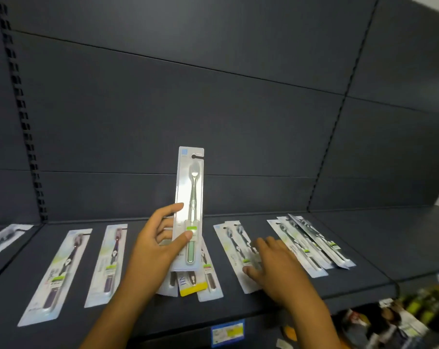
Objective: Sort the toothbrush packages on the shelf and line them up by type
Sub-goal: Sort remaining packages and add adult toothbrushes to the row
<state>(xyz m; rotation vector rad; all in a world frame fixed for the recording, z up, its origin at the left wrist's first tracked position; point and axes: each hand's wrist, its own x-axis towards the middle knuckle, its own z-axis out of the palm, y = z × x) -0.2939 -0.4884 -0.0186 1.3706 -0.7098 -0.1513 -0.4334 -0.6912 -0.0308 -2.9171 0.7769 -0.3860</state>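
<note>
Clear plastic over white card: the held pack (189, 210) stands upright above mid-shelf, a green-handled brush inside. The left hand (155, 244) grips it near the lower end, thumb across the front, fingers behind. Its top edge reaches up against the dark back panel (213, 109), with open space on both sides.

Directly beneath lies a small heap (192, 283) of packs, one with a yellow base, fanned toward the front edge of the shelf (352, 280).

The right hand (276, 263) lies flat on the twin pack (236, 255) just right of the heap, fingers extended and pressing, nothing clasped. The pack's near end is close to the shelf lip.

Further right, a stack (311, 244) of overlapping packs lies angled, well back from the lip; bare shelf lies beyond it to the right.

To the left, two single packs, the far one (56, 275) and the near one (107, 263), lie side by side and apart, with strips of bare shelf between them. The far one's lower end nears the front edge. Another pack (4, 239) lies on the neighbouring shelf section at far left.

A blue price tag (227, 332) sits on the shelf's front face. Blurred goods (389, 321) show below at right.
</note>
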